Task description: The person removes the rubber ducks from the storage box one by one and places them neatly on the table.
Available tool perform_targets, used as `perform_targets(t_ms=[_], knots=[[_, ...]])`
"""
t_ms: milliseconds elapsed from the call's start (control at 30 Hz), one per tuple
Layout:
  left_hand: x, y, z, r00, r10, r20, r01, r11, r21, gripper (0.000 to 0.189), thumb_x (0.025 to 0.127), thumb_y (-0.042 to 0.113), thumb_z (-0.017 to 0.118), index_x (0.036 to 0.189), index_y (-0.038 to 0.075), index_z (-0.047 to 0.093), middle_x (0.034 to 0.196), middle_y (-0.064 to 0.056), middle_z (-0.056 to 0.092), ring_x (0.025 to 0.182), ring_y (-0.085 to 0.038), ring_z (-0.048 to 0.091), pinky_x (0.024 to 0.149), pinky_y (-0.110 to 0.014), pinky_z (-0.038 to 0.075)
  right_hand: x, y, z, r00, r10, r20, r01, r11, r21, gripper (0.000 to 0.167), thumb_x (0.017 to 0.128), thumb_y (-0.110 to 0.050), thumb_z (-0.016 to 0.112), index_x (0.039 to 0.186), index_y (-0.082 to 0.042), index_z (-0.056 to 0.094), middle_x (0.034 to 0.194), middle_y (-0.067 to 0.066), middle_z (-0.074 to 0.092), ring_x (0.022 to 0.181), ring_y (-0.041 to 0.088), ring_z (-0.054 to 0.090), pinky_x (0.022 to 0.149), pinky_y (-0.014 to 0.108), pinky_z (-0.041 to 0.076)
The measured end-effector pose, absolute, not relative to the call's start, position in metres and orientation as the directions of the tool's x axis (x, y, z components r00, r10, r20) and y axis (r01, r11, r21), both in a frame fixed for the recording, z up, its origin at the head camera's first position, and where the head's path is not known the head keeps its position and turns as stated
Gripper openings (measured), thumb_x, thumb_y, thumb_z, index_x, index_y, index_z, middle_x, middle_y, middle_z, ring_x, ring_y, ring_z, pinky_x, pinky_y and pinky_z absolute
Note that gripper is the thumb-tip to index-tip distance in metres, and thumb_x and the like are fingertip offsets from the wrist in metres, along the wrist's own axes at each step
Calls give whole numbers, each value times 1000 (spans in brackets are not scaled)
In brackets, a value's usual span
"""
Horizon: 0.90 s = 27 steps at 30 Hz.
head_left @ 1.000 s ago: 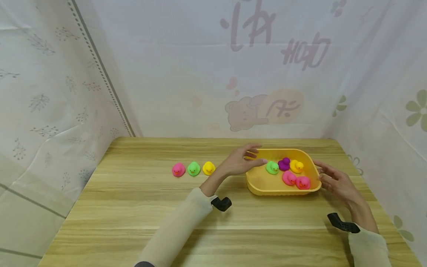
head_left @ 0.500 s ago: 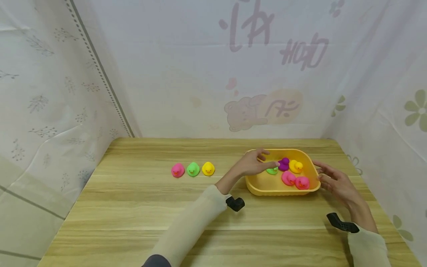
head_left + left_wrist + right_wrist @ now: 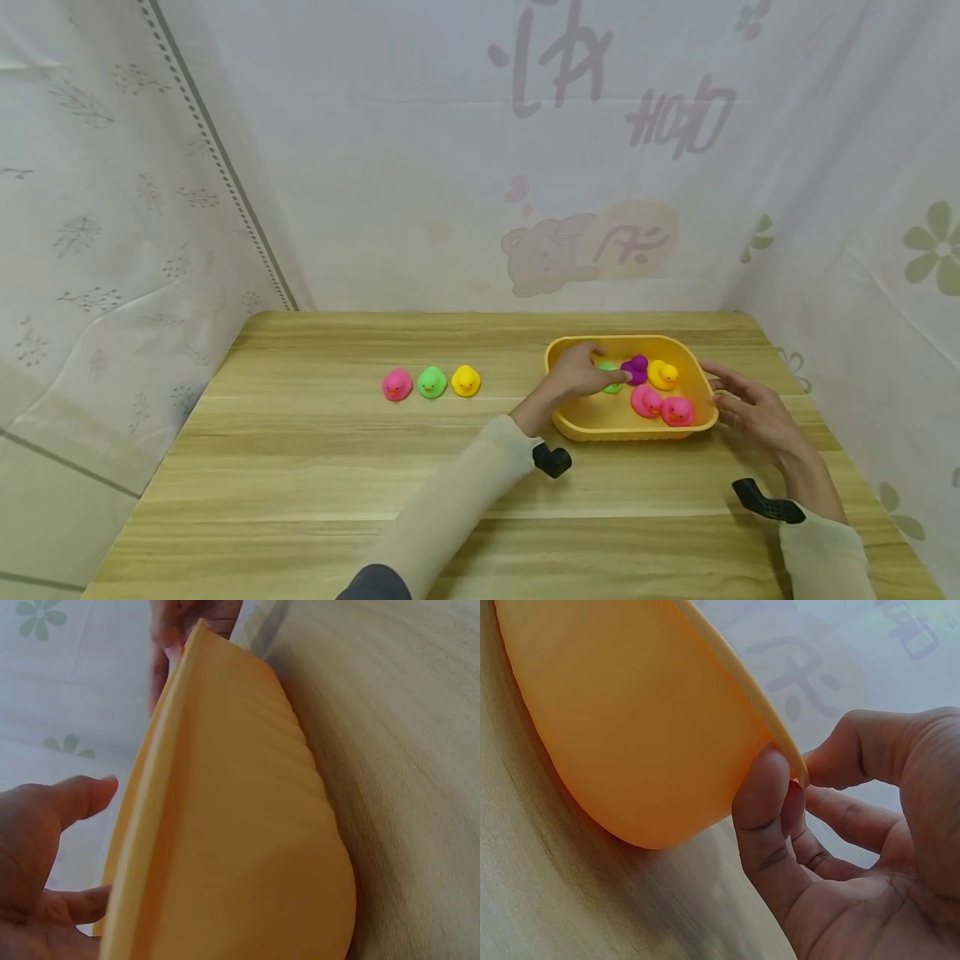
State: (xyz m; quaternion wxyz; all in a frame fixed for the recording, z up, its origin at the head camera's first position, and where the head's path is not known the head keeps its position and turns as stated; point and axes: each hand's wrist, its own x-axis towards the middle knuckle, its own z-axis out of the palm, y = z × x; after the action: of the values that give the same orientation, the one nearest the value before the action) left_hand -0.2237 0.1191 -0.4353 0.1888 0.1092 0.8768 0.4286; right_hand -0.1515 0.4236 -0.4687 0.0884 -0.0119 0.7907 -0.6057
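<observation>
A yellow plastic basin stands on the table, holding a green rubber duck, a purple one, a yellow one and two pink ones. My left hand reaches over the basin's left side, thumb and fingers spread around the partly covered green duck. In the left wrist view the basin wall hides that duck, and the thumb stands apart from the fingers. At the basin's right end my right hand pinches the rim, its fingertips on both sides in the right wrist view.
Left of the basin, a pink duck, a green duck and a yellow duck sit in a row on the wooden table. Patterned cloth hangs behind and at both sides.
My left hand has moved right and slightly down, from the basin's left edge to over the green duck inside. My right hand stays at the rim.
</observation>
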Motion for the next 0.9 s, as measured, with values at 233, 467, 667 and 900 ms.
perform_targets(t_ms=[233,467,667,900], knots=[[-227,125,-442,-916,321,-241,6,610,792,63,90,40,76,141,7,59,142,-10,62,117,-21,60,101,-31,52,-152,423,-469,-984,-125,-124,89,253,-963,61,105,-14,59,160,-6,33,117,-2,56,100,3,64,84,19,59],[-227,130,-446,-927,293,-236,-14,601,799,56,89,31,79,135,3,63,136,-10,64,108,-20,60,95,-27,54,-152,422,-468,-986,-117,-123,87,269,-959,60,105,-12,58,160,-7,34,118,0,54,100,4,64,84,19,59],[-228,131,-448,-926,297,-231,-15,585,811,47,88,27,80,125,0,68,125,-11,67,95,-19,60,77,-22,53,-152,422,-468,-986,-117,-117,81,277,-957,59,106,-13,57,159,-6,34,118,1,54,99,4,64,83,19,59],[-226,133,-448,-928,286,-239,-34,574,818,45,86,28,83,120,1,70,121,-8,68,98,-19,60,82,-24,52,-152,424,-470,-986,-105,-130,97,275,-957,59,105,-12,58,159,-8,35,117,-1,55,99,4,64,84,19,59]])
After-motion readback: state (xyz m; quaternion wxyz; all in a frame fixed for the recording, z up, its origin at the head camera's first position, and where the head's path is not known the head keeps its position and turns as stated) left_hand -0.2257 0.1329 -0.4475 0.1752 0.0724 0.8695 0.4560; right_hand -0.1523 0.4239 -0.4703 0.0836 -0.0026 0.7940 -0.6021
